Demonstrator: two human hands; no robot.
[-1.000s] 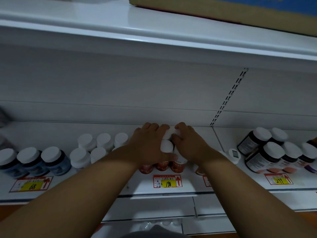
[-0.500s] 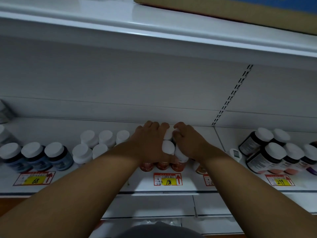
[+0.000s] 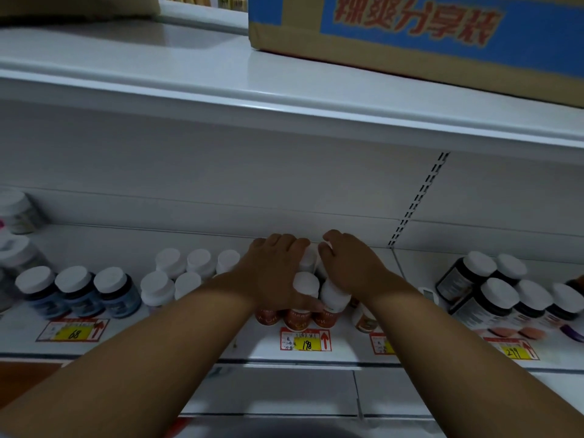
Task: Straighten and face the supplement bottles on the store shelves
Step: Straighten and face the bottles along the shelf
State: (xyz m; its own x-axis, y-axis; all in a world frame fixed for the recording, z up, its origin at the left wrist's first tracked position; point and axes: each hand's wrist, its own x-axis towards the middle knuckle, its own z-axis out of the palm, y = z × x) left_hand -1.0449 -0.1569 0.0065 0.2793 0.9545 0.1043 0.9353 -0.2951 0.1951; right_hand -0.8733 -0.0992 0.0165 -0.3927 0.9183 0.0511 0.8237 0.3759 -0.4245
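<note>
A cluster of red-labelled supplement bottles (image 3: 306, 300) with white caps stands at the front of the white shelf (image 3: 347, 354), above a price tag marked 198. My left hand (image 3: 274, 273) is curled over the left bottles of the cluster, its thumb against a front bottle. My right hand (image 3: 349, 267) is curled over the right ones, with a white cap (image 3: 334, 295) showing beneath it. The fingers of both reach to the back row, which is mostly hidden.
White bottles (image 3: 185, 275) and dark blue bottles (image 3: 79, 290) stand to the left, black bottles (image 3: 499, 290) to the right. A tilted red-labelled bottle (image 3: 363, 319) sits by my right wrist. A cardboard box (image 3: 420, 36) lies on the upper shelf.
Both hands stay wrapped over the red-labelled bottles. The view has tilted upward, bringing the cardboard box on the upper shelf into sight.
</note>
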